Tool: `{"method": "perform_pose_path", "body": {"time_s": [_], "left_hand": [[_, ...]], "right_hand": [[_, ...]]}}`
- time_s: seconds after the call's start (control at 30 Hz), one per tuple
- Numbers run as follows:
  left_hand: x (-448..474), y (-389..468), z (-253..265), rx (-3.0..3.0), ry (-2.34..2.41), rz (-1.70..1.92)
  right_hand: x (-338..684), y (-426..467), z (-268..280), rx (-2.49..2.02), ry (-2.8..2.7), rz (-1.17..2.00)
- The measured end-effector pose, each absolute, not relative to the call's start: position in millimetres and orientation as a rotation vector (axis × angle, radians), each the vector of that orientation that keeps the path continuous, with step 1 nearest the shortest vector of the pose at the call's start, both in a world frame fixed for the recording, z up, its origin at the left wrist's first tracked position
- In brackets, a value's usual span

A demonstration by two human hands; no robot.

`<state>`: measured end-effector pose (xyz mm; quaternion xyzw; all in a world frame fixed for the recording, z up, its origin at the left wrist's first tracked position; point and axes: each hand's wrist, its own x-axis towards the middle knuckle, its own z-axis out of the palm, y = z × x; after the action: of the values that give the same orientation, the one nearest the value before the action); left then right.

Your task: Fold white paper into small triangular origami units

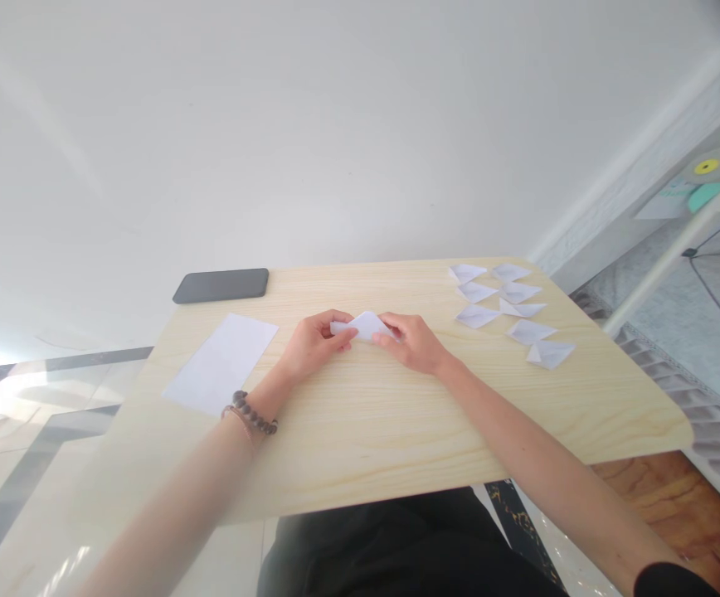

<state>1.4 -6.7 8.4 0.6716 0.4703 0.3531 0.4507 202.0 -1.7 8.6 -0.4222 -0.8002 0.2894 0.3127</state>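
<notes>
A small piece of folded white paper with a peaked top is held between both hands near the middle of the table. My left hand pinches its left end, thumb in front and fingers behind. At the opposite end, my right hand grips the paper with its thumb on the near face. Left of my left hand lies a flat white sheet, partly behind the bracelet on my wrist. Several folded paper boats stand in two uneven columns to the right of my right hand.
A pale wooden table with rounded corners stands against a white wall. Near its back left edge lies a dark grey phone-like slab. Beyond the right side, a white metal pole slants upward.
</notes>
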Motion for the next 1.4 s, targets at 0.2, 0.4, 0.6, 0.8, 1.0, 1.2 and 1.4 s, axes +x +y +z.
{"method": "perform_pose_path", "body": {"time_s": [0.2, 0.4, 0.6, 0.8, 1.0, 1.2, 1.4], "left_hand": [[1, -7, 13, 1.663, 1.242, 0.901], [0, -6, 14, 1.649, 1.285, 0.917], [0, -6, 11, 1.559, 1.223, 0.983], [7, -12, 14, 1.51, 1.141, 0.993], [9, -10, 14, 1.543, 1.066, 1.142], [7, -8, 10, 1.572, 1.079, 1.218], [7, -12, 14, 1.656, 1.126, 1.164]], "right_hand": [[204, -5, 10, -1.067, -1.997, 1.079], [203, -3, 6, -1.119, -1.963, 1.032], [203, 0, 1, -1.183, -1.903, 0.942], [198, -4, 2, -1.124, -1.901, 0.922], [198, -4, 3, -1.123, -1.848, 0.836], [200, -5, 4, -1.104, -1.836, 0.852], [199, -8, 6, -1.018, -1.909, 0.881]]}}
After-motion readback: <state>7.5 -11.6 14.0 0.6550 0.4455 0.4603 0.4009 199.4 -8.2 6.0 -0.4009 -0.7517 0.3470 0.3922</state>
